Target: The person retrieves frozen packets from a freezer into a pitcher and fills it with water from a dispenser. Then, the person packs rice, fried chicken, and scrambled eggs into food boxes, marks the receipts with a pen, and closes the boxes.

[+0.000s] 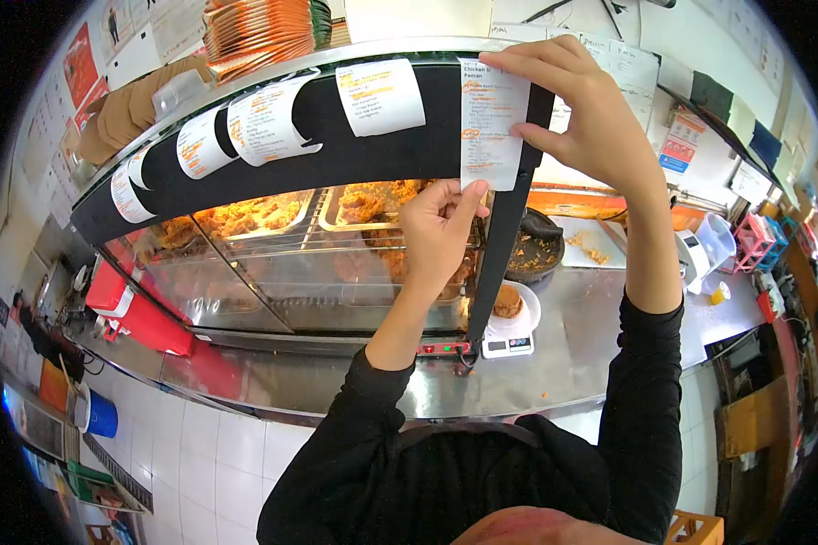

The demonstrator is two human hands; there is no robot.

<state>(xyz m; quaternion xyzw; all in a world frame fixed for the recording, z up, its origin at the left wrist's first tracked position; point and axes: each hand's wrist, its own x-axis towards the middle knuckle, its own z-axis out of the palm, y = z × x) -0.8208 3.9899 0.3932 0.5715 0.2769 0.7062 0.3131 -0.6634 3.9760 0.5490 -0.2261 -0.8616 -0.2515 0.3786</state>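
Black top (463,477), wrinkled sleeves (643,391)

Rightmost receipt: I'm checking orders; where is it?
Head view, upper right of centre: the receipt sits at the black panel's right end, touched by left hand below and right hand alongside.

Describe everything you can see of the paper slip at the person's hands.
The paper slip is a long, white, thin-looking strip with dark print and orange marks. It hangs lengthwise against the black panel, near its right end. The right hand touches its upper right and right edge; the left hand touches its bottom edge.
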